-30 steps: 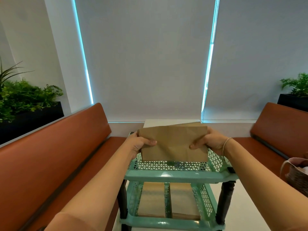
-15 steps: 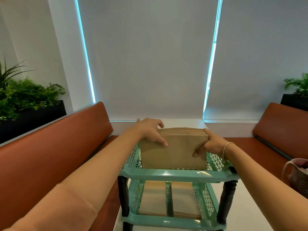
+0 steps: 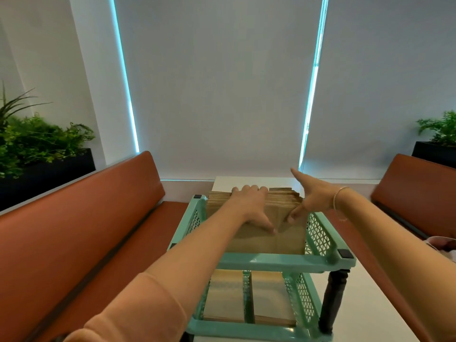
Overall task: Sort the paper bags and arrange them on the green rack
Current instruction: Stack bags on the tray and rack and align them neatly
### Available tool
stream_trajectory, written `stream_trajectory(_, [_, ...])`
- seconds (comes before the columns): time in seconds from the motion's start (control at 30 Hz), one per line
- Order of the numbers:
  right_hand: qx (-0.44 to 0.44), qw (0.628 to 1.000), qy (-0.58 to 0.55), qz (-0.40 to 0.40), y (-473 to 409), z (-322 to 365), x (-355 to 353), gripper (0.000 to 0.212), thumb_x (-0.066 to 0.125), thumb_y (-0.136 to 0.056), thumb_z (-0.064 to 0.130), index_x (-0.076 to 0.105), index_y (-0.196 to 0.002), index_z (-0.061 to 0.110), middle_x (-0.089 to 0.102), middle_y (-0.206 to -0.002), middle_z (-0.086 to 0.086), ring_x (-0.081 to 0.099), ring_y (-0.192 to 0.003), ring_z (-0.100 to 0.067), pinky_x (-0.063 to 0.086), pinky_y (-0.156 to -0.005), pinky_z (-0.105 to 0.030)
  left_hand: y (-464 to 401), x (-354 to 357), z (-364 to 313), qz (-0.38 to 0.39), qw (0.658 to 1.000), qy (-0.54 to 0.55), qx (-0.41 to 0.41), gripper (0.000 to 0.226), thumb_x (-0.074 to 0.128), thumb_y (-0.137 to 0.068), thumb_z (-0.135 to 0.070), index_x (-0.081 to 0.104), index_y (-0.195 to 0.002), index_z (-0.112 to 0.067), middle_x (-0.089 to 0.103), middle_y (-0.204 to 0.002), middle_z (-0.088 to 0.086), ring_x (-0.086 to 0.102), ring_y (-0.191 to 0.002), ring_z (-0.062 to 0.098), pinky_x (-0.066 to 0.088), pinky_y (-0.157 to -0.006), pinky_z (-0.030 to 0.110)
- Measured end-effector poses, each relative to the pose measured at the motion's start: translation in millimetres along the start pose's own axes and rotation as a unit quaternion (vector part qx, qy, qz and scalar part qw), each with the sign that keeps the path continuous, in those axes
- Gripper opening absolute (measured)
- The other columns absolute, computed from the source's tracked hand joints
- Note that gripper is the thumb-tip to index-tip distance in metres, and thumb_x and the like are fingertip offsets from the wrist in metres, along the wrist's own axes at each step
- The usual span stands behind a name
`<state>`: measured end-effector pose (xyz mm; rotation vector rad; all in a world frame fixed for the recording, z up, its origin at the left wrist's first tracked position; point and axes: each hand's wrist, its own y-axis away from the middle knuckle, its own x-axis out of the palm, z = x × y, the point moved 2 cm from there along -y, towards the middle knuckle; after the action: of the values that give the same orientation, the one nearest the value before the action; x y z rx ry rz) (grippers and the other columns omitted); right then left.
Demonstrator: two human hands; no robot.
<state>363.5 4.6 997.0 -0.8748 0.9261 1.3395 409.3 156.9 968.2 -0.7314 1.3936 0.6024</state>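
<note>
The green rack (image 3: 271,261) stands in front of me on a white table. A thick stack of brown paper bags (image 3: 283,239) stands upright in its top tier. My left hand (image 3: 249,203) grips the stack from above, fingers curled over the top edges and thumb on the front bag. My right hand (image 3: 318,198) is at the stack's right end; its thumb touches the front bag and its fingers are stretched out. Two flat piles of bags (image 3: 224,297) lie side by side on the lower tier.
Orange benches run along the left (image 3: 86,218) and right (image 3: 414,183) of the white table (image 3: 370,304). Planters with green plants stand behind each bench, one on the left (image 3: 37,149) and one on the right (image 3: 439,134). Something sits at the right edge (image 3: 444,243).
The bags I held up in both hands went down into the top tier. My left hand moved onto the stack's top, and my right hand loosened, fingers stretching out.
</note>
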Motion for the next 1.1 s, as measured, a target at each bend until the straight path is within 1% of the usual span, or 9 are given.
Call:
stream_trajectory(0.1, [-0.034,0.989,0.141,-0.006,-5.6,24.6,2.0,0.135,0.085,-0.057,0.044,-0.01,-0.15,0.018,-0.005,-0.158,-0.004,-0.003,-0.146,-0.023,0.005,-0.117,-0.038,0.6,-1.0,0.4,-0.002,1.0,0.008,0.0,0.098,0.071,-0.066,-0.062,0.029,-0.141,-0.015,0.042,-0.139,0.008,0.037,-0.129,0.027,0.026,-0.11,0.05])
stream_trajectory(0.2, [-0.022,0.972,0.229,0.036,-17.3,27.1,21.5,0.124,0.079,-0.066,0.047,-0.007,-0.15,0.017,-0.001,-0.158,-0.005,-0.006,-0.146,-0.025,-0.001,-0.116,-0.048,0.4,-1.0,-0.3,0.001,1.0,0.013,-0.002,0.094,0.072,-0.063,-0.063,0.034,-0.136,-0.017,0.047,-0.133,0.006,0.042,-0.124,0.026,0.028,-0.108,0.048])
stream_trajectory(0.3, [-0.012,0.969,0.24,0.058,-23.3,25.6,25.0,0.113,0.077,-0.066,0.049,0.007,-0.149,0.019,0.019,-0.154,-0.003,0.01,-0.144,-0.024,0.005,-0.116,-0.053,0.7,-0.8,-0.3,0.006,1.0,0.011,-0.004,0.093,0.073,-0.063,-0.062,0.034,-0.136,-0.019,0.047,-0.131,0.005,0.042,-0.122,0.025,0.029,-0.107,0.048])
stream_trajectory(0.43, [-0.018,0.968,0.248,0.039,-25.1,31.0,18.6,0.12,0.081,-0.061,0.049,0.006,-0.15,0.022,0.019,-0.154,-0.001,0.014,-0.143,-0.023,0.009,-0.116,-0.05,0.2,-1.4,0.8,0.005,1.0,0.013,-0.008,0.091,0.074,-0.065,-0.057,0.032,-0.136,-0.019,0.046,-0.132,0.006,0.041,-0.125,0.026,0.027,-0.109,0.049])
stream_trajectory(0.57, [-0.011,0.967,0.248,0.061,-27.7,25.0,28.7,0.108,0.087,-0.055,0.036,0.025,-0.142,0.022,0.044,-0.136,-0.004,0.042,-0.125,-0.025,0.036,-0.107,-0.043,0.6,-1.6,1.7,0.005,1.0,0.007,0.0,0.095,0.078,-0.064,-0.051,0.028,-0.139,-0.019,0.046,-0.133,0.005,0.042,-0.123,0.025,0.031,-0.105,0.045])
stream_trajectory(0.67, [-0.012,0.97,0.235,0.064,-28.9,23.7,29.1,0.097,0.089,-0.053,0.03,0.036,-0.133,0.02,0.051,-0.127,-0.005,0.05,-0.115,-0.024,0.045,-0.098,-0.039,3.3,-4.3,7.9,0.005,1.0,0.011,0.0,0.089,0.082,-0.061,-0.046,0.036,-0.133,-0.02,0.052,-0.127,0.004,0.049,-0.116,0.024,0.04,-0.096,0.039])
stream_trajectory(0.77, [-0.014,0.969,0.239,0.061,-27.6,24.9,27.4,0.091,0.089,-0.052,0.03,0.041,-0.128,0.019,0.052,-0.122,-0.005,0.051,-0.111,-0.023,0.047,-0.096,-0.036,7.0,-8.0,25.3,0.029,0.999,0.015,-0.027,0.082,0.085,-0.059,-0.044,0.045,-0.125,-0.019,0.056,-0.122,0.003,0.053,-0.11,0.023,0.046,-0.086,0.035])
stream_trajectory(0.9, [-0.013,0.969,0.238,0.063,-24.5,26.9,24.6,0.085,0.089,-0.054,0.03,0.043,-0.125,0.018,0.053,-0.121,-0.005,0.051,-0.11,-0.022,0.047,-0.095,-0.034,15.9,-9.8,57.6,0.055,0.996,0.024,-0.059,0.077,0.086,-0.059,-0.041,0.054,-0.124,-0.017,0.058,-0.122,0.002,0.054,-0.113,0.022,0.048,-0.095,0.038])
stream_trajectory(1.1, [-0.013,0.961,0.265,0.071,-19.9,34.3,19.6,0.078,0.089,-0.054,0.031,0.048,-0.12,0.019,0.057,-0.115,-0.004,0.055,-0.104,-0.021,0.05,-0.089,-0.034,29.2,-9.0,74.5,0.041,0.993,0.079,-0.079,0.094,0.085,-0.062,-0.038,0.041,-0.141,-0.012,0.049,-0.14,0.002,0.048,-0.125,0.02,0.039,-0.106,0.034])
